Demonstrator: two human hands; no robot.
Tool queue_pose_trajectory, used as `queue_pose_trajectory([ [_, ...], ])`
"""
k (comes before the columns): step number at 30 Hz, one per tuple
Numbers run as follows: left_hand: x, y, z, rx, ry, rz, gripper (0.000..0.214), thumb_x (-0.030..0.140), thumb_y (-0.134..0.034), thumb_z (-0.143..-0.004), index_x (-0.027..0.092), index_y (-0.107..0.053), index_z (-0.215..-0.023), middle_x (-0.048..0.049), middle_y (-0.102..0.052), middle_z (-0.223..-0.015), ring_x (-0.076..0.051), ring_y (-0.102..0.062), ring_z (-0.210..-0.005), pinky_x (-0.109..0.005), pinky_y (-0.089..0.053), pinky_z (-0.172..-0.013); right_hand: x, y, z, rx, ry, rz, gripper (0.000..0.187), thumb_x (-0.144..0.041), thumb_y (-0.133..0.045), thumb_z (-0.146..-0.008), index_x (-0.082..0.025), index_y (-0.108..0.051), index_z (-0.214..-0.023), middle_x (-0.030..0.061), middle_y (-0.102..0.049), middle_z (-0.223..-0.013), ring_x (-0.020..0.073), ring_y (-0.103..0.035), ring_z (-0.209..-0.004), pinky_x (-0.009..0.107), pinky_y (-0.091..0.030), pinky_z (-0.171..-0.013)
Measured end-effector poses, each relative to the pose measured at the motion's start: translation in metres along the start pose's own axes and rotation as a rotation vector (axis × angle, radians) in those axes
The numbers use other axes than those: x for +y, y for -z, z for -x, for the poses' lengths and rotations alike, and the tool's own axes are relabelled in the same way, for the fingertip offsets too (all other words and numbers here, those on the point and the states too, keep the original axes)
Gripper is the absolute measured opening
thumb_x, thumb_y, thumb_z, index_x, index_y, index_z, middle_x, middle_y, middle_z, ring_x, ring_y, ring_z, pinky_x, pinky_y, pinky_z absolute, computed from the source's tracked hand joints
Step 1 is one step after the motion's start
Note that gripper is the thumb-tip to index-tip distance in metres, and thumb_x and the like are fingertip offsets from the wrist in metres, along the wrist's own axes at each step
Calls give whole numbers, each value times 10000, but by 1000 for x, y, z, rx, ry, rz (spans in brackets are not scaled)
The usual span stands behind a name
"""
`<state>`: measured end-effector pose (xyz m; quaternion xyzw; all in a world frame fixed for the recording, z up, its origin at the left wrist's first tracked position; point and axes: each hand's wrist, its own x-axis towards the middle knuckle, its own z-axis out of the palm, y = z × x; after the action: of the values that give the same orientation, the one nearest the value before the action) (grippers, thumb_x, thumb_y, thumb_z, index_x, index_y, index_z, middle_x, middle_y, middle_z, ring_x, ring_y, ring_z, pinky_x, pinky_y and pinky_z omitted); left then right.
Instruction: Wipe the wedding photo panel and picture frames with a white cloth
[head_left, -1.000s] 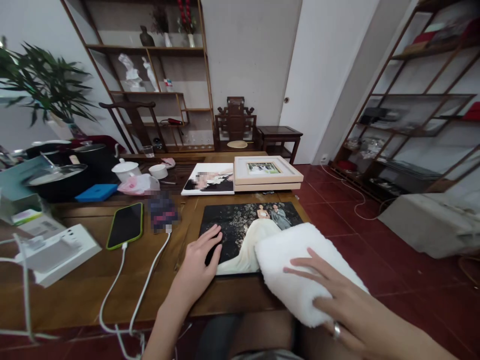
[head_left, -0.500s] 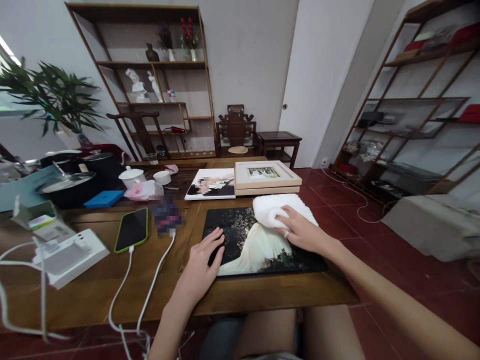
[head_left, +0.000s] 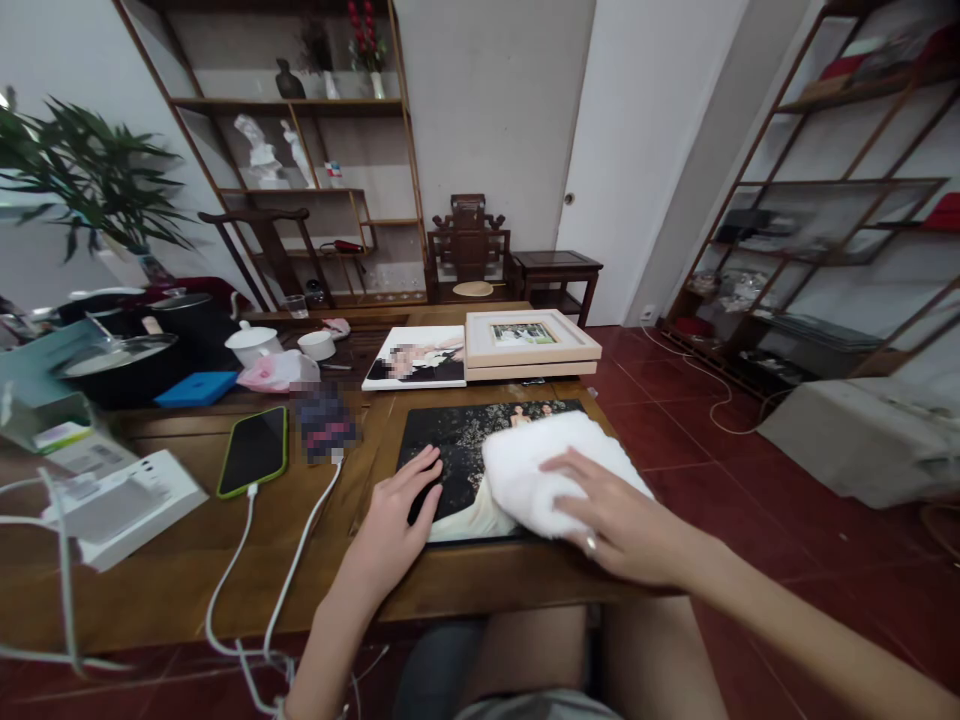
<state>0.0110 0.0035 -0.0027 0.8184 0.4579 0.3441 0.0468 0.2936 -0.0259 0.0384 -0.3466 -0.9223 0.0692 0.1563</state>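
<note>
A dark photo print of a couple lies flat near the front edge of the wooden table. My left hand rests flat on its left edge, fingers stretched out. My right hand presses a folded white towel onto the right half of the print, fingers spread over the cloth. The towel hides much of the picture.
Behind the print lie another photo print and a stack of light wooden frames. A phone in a green case with white cables, a white box, a pot, cups and a blue pad sit at left. Shelves line both walls.
My right hand has dragged the towel from the print's far right corner back toward me over its right half. My left hand has stayed on the left edge.
</note>
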Motion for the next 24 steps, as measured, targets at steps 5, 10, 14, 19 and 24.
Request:
queue_pose_trajectory([
  [5, 1, 1, -1, -15, -1, -6, 287, 255, -455, -897, 140, -652, -1071, -141, -613, -1242, -259, -548, -1187, -459, -457, -989, 51, 1, -60, 103, -92, 50, 208, -215, -435, -900, -143, -613, -979, 147, -543, -1030, 273, -471, -1014, 447, -431, -884],
  [10, 2, 1, -1, -23, 18, 6, 283, 253, -460, -891, 147, -649, -1073, -136, -610, -1248, -262, -544, -1191, -465, -452, -993, 43, -3, -56, 118, -123, 51, 202, -213, -430, -899, -150, -618, -940, 138, -543, -994, 276, -461, -1005, 450, -425, -874],
  [14, 0, 0, -1, -10, 31, 21, 276, 250, -475, -878, 169, -647, -1078, -120, -614, -1247, -265, -553, -1181, -465, -458, -985, -14, -8, -16, 115, -150, 25, 200, -119, -491, -776, -185, -622, -914, 129, -570, -1019, 302, -440, -1076, 545, -334, -965],
  [19, 0, -1, -1, -16, 51, 25, 273, 256, -481, -875, 169, -650, -1072, -118, -609, -1255, -268, -551, -1182, -473, -449, -993, -58, -7, 11, -12, -5, -57, 322, -120, -533, -669, -234, -615, -959, 88, -550, -1212, 303, -422, -1153, 556, -201, -1065],
  [24, 1, -1, 0, -27, 47, 14, 297, 255, -460, -890, 146, -640, -1099, -133, -601, -1261, -263, -546, -1189, -471, -449, -993, -11, -6, -34, 53, -107, -12, 187, -144, -493, -804, -179, -632, -924, 136, -583, -1025, 294, -458, -1071, 496, -357, -949],
])
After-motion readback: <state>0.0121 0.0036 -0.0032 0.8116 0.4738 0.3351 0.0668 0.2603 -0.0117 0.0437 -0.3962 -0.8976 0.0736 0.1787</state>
